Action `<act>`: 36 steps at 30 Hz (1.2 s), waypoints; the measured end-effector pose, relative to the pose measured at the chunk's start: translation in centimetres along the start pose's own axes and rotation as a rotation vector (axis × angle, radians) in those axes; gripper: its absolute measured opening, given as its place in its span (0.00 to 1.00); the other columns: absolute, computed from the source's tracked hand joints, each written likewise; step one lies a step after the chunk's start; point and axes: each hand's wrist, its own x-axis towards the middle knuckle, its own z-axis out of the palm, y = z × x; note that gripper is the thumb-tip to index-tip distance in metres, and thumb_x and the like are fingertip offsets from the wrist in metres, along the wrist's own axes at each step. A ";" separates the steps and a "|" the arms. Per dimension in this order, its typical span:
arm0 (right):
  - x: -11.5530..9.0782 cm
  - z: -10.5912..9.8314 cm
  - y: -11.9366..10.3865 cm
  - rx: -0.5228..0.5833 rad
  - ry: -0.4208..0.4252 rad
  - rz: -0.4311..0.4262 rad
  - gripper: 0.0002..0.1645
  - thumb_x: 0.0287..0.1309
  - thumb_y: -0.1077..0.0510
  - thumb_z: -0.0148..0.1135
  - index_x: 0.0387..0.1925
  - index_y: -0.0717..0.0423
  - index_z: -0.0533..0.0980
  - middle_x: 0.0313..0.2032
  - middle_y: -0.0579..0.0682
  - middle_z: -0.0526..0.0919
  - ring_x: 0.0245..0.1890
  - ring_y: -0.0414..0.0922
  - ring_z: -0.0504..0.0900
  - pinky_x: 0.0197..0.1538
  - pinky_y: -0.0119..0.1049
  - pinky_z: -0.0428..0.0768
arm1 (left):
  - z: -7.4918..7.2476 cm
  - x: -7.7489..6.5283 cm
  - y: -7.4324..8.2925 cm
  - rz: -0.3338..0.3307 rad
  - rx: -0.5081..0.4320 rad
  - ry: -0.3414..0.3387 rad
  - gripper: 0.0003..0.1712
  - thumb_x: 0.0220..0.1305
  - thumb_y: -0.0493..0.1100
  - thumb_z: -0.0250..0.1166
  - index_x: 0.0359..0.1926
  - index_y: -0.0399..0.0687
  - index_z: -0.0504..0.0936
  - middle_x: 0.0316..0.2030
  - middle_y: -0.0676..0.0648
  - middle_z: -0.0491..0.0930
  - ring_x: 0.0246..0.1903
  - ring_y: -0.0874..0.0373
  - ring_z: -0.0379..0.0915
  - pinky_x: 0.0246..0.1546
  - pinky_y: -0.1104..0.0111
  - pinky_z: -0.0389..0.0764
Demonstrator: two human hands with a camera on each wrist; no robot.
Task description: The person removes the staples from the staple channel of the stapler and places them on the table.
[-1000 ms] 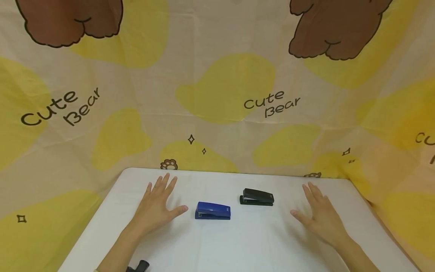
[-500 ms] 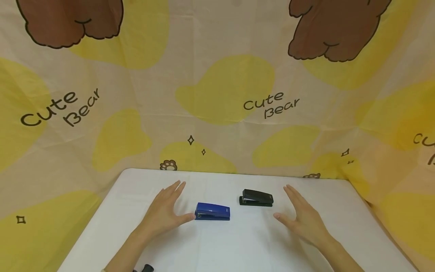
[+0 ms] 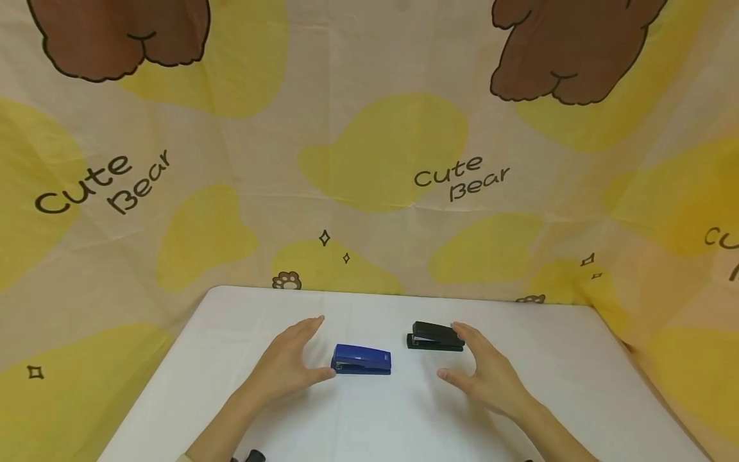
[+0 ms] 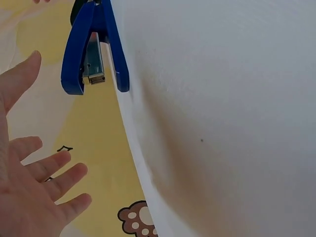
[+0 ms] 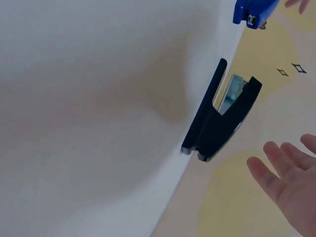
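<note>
A blue stapler [image 3: 362,359] lies near the middle of the white table, and a black stapler [image 3: 435,336] lies a little farther back to its right. My left hand [image 3: 285,362] is spread just left of the blue stapler, thumb tip close to its left end; the left wrist view shows a gap between the fingers and the blue stapler [image 4: 94,49]. In the head view my right hand [image 3: 491,372] overlaps the right end of the black stapler. From the right wrist, the black stapler [image 5: 222,113] appears apart from the relaxed fingers. Both hands hold nothing.
A small black object [image 3: 254,456], partly cut off, shows at the bottom edge beside the left forearm. Behind the white table [image 3: 369,423] hangs a yellow-patterned cloth [image 3: 375,154] with bear prints, which also runs along both sides.
Both hands have moved inward, the left to the right toward the blue stapler and the right to the left toward the black one. The staplers have stayed in place.
</note>
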 end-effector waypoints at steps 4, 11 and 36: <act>0.5 0.8 -0.7 0.087 -0.044 0.031 0.53 0.55 0.33 0.76 0.76 0.48 0.66 0.69 0.52 0.75 0.63 0.57 0.79 0.60 0.59 0.77 | 0.3 0.1 0.1 -0.012 -0.020 -0.014 0.57 0.50 0.60 0.82 0.78 0.50 0.68 0.73 0.39 0.70 0.71 0.36 0.66 0.68 0.40 0.66; 1.5 2.1 -2.0 0.218 -0.101 0.041 0.52 0.51 0.41 0.82 0.73 0.53 0.69 0.65 0.53 0.78 0.60 0.56 0.80 0.58 0.56 0.78 | 0.8 0.3 0.1 -0.025 -0.038 -0.027 0.56 0.50 0.62 0.81 0.76 0.50 0.70 0.71 0.39 0.72 0.70 0.36 0.67 0.67 0.40 0.67; 4.7 6.4 -2.8 0.519 -0.300 0.002 0.42 0.55 0.54 0.80 0.67 0.67 0.72 0.64 0.63 0.78 0.59 0.58 0.81 0.53 0.44 0.83 | 2.6 1.0 0.2 -0.045 -0.280 -0.093 0.47 0.50 0.48 0.85 0.70 0.40 0.76 0.58 0.41 0.83 0.55 0.45 0.80 0.55 0.47 0.80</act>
